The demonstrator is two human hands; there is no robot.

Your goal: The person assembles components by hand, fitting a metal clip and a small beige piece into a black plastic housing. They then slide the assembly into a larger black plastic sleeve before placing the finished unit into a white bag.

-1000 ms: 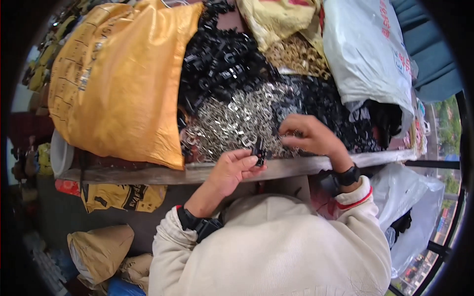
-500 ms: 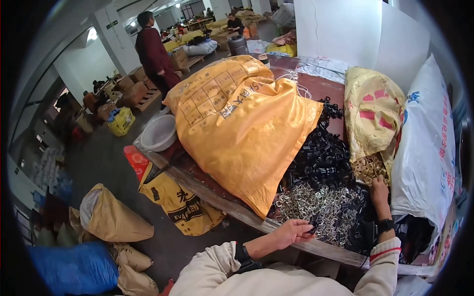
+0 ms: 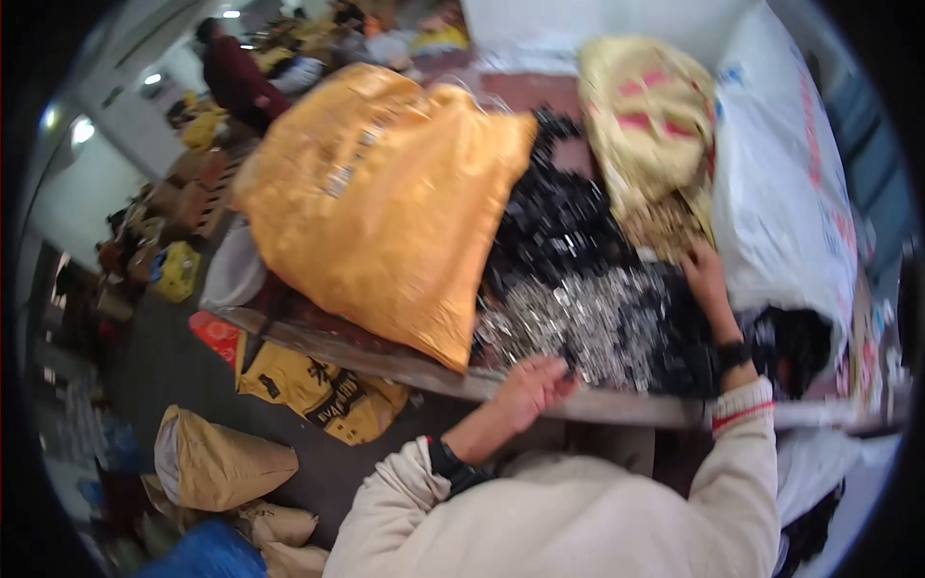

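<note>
At the table [image 3: 617,407], left fingers [image 3: 553,370] apparently pinch a black part [image 3: 571,372]; right fingers [image 3: 691,258] at tan pieces [image 3: 660,223], grip unclear.

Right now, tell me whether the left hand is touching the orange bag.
Apart. The head view shows a bit of the table edge between the left hand and the lower corner of the orange bag.

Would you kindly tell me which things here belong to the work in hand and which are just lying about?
Apparently in use:
left hand, pinching a small dark piece, blurred
right hand, at the tan pieces
silver metal pieces
black pieces

Seemingly just lying about:
white basin
brown sack on the floor
blue bag
</note>
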